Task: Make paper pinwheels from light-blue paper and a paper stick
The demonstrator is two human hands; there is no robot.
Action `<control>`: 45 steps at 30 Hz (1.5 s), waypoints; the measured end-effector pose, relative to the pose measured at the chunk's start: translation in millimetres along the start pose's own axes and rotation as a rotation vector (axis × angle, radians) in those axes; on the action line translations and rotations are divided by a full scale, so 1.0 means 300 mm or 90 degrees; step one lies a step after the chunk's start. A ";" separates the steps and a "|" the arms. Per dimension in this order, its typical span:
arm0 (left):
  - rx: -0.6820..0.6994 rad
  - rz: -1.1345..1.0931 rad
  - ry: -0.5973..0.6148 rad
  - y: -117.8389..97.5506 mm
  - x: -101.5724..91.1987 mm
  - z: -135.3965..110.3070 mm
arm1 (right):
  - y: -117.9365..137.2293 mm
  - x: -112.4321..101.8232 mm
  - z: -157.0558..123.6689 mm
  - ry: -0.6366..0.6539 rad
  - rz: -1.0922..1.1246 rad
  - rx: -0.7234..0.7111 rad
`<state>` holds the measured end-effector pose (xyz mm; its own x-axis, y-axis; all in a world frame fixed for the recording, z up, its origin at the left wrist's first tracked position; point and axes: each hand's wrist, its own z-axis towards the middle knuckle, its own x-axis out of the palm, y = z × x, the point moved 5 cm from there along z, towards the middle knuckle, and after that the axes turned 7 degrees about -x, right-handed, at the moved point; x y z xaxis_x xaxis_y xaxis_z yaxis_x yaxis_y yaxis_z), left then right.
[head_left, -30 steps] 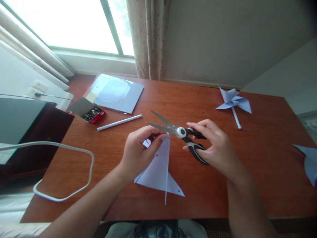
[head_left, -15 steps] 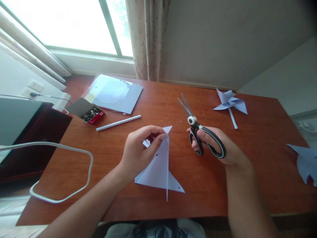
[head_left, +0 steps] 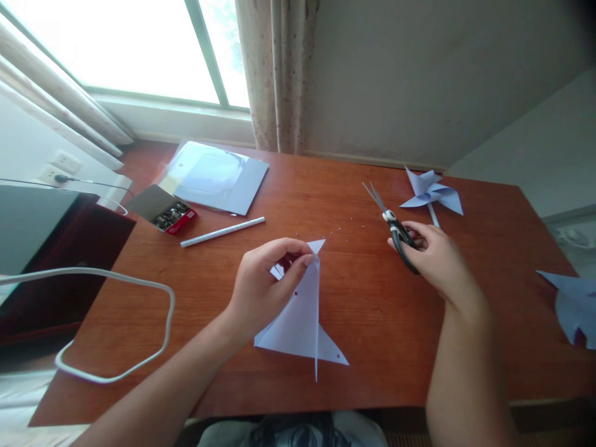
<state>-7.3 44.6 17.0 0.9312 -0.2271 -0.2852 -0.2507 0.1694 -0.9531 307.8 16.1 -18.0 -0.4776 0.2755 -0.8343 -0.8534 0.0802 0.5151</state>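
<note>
My left hand [head_left: 270, 282] pinches the top of a folded white sheet of paper [head_left: 298, 323] between thumb and fingers. Small holes show in this paper, one near the hand and one in its lower right corner. Out to the right, my right hand [head_left: 431, 254] is closed around a pair of scissors [head_left: 395, 230] with black and white handles. The scissor blades point up and left, nearly together, above the table. Tiny paper scraps [head_left: 339, 230] lie between the two hands.
A paper pinwheel [head_left: 431, 189] on a stick lies at the back right, and cut paper [head_left: 575, 304] at the right edge. Left are a rolled paper stick [head_left: 223, 231], a small open box [head_left: 174, 214], a plastic-sleeved paper pack [head_left: 218, 177] and a white cable [head_left: 170, 323].
My right hand has carried the scissors to the right, away from the paper, and the handles have come together. My left hand keeps its pinch on the paper, almost unmoved.
</note>
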 end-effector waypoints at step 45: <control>0.051 0.128 -0.027 0.000 0.020 -0.015 | 0.462 0.104 -0.117 0.138 0.329 -0.193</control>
<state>-2.8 39.0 14.9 0.8756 -0.1405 -0.4620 -0.4118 0.2826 -0.8664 167.4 2.2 20.5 -0.8481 0.0033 -0.5299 -0.5073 -0.2940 0.8101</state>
